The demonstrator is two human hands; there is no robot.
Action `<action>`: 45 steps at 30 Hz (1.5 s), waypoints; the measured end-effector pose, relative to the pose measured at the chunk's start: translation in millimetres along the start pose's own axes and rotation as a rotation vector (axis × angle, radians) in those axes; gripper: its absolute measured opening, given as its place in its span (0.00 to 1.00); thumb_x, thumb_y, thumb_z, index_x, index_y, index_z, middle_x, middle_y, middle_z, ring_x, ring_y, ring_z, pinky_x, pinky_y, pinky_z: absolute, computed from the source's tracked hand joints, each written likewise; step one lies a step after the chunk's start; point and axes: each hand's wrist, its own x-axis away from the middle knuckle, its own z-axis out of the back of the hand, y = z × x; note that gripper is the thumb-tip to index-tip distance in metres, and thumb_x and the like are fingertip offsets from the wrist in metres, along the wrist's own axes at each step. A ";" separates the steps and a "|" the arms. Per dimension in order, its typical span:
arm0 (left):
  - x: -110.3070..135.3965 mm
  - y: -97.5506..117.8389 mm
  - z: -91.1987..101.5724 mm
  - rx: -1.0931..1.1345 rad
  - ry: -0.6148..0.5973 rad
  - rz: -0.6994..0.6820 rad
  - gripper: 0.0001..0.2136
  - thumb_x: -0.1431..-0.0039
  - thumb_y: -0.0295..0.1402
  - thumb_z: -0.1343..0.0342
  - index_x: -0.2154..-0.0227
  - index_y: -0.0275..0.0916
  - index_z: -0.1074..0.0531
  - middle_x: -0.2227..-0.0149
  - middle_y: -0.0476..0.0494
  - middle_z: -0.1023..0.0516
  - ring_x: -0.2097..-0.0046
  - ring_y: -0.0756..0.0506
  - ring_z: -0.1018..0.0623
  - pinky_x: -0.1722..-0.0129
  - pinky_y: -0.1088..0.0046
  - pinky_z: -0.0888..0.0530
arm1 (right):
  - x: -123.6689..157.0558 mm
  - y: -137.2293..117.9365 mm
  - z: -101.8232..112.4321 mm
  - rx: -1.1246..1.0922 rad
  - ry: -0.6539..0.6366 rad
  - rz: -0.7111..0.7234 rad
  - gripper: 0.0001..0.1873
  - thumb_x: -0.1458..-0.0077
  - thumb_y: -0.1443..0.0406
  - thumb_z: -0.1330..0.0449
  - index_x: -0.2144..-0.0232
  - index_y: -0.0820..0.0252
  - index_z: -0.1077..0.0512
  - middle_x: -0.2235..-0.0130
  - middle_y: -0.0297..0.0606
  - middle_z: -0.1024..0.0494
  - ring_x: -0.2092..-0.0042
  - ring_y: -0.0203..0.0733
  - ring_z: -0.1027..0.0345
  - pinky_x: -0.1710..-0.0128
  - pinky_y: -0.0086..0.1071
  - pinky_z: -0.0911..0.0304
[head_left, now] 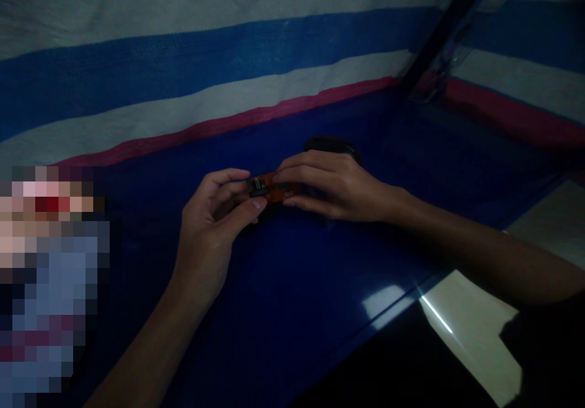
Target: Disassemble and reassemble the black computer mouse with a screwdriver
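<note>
Gripping the board (275,195) at the frame's centre, the left hand (212,222) is pinching its left end and the right hand (336,182) is holding its right, a dark object (332,144) showing just behind.

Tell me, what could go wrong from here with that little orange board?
The board could slip, since the left hand and right hand seem to hold it mostly with the fingers. The right hand might bump the dark object just beyond it. In this dim light, the board's small details may be misjudged.
</note>
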 end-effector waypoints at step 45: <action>-12.0 -25.6 14.4 -0.384 0.064 -0.054 0.18 0.62 0.16 0.51 0.69 0.41 0.27 0.66 0.50 0.22 0.61 0.46 0.24 0.56 0.67 0.28 | -17.8 -3.2 -34.5 -0.207 -0.293 -0.213 0.14 0.39 0.71 0.49 0.55 0.65 0.26 0.48 0.46 0.29 0.48 0.45 0.34 0.46 0.43 0.41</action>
